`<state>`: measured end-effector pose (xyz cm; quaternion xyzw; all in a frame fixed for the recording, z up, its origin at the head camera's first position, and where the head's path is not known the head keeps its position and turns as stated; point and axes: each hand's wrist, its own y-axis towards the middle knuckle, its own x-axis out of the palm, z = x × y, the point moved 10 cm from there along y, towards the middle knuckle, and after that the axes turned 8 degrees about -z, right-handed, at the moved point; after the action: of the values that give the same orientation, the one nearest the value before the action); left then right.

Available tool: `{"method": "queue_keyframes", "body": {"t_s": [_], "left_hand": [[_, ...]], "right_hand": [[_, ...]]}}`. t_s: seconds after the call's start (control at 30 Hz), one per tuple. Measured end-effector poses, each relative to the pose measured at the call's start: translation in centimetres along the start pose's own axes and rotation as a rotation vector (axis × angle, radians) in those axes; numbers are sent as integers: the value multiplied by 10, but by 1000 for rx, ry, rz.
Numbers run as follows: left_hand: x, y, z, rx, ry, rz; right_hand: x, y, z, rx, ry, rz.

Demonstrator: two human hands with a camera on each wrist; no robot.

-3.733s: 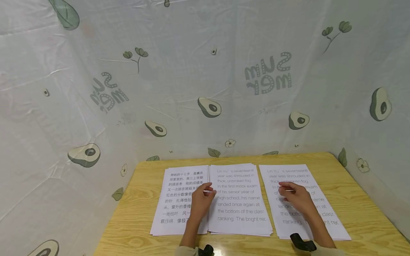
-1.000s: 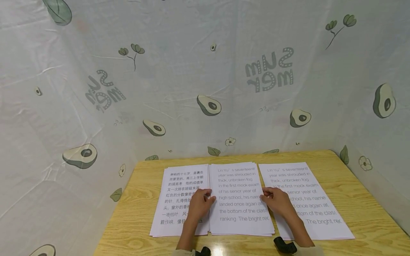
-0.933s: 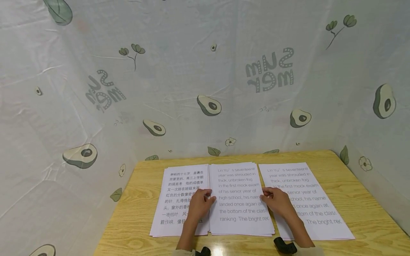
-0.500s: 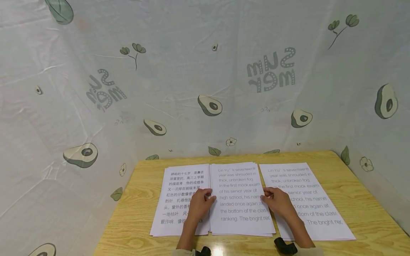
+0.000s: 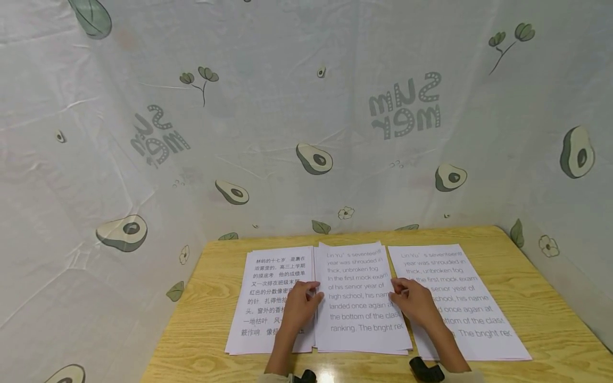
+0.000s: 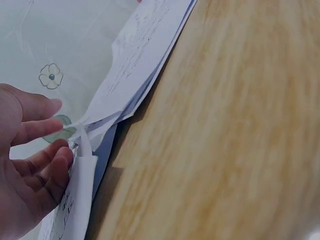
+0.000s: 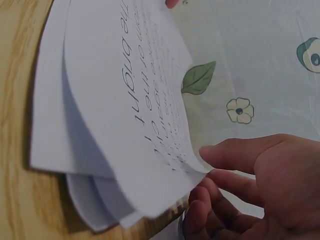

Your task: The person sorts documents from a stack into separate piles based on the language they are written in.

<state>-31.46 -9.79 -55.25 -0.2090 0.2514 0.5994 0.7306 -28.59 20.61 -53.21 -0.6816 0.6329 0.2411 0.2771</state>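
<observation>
The middle stack of white rectangular paper sheets (image 5: pixel 359 319) lies on a pale yellow wood-grain table (image 5: pixel 184 324), between two other stacks and between the person's hands. Pale grey, crinkled sheeting (image 5: pixel 268 111) surrounds the table at the back and on both sides. It carries printed green avocados, leaves, flowers and two mirrored "summer" motifs.

Quantities: three paper stacks, two hands. The left stack of white paper with black Chinese characters (image 5: pixel 261 308) sits just beside the middle stack. The right stack of white paper with grey English lettering (image 5: pixel 479 314) is set a little apart from it. The middle stack bears the same English text.

The sheets are thin, smooth and flexible, with square corners and slightly staggered edges. The top sheet of the middle stack (image 7: pixel 105 95) bows upward, with its right edge raised. The wood grain runs in fine streaks.

The bare left hand (image 5: pixel 299 306) is at the left edge of the middle stack, thumb and index finger narrowly apart. The bare right hand (image 5: pixel 415 304) touches the raised right edge with its index finger, thumb close by. Whether either hand pinches the paper cannot be told.
</observation>
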Motion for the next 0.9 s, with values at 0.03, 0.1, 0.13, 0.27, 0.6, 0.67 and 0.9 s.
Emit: {"method": "queue_keyframes", "body": {"t_s": [0.03, 0.1, 0.13, 0.27, 0.6, 0.67, 0.9], "left_hand": [[0, 0, 0, 3, -10, 0], [0, 1, 2, 4, -34, -1], [0, 1, 2, 6, -46, -3], [1, 1, 5, 10, -109, -16], [-2, 0, 2, -11, -157, 27], [-4, -1, 1, -23, -173, 37], [-12, -2, 3, -40, -193, 69]], "right_hand": [[0, 0, -1, -1, 7, 5], [-1, 0, -3, -5, 22, 17], [-2, 0, -4, -6, 27, 22], [-3, 0, -5, -6, 37, 45], [-9, -1, -4, -2, 64, 71], [-10, -1, -3, -5, 76, 76], [-12, -2, -3, -2, 93, 84]]}}
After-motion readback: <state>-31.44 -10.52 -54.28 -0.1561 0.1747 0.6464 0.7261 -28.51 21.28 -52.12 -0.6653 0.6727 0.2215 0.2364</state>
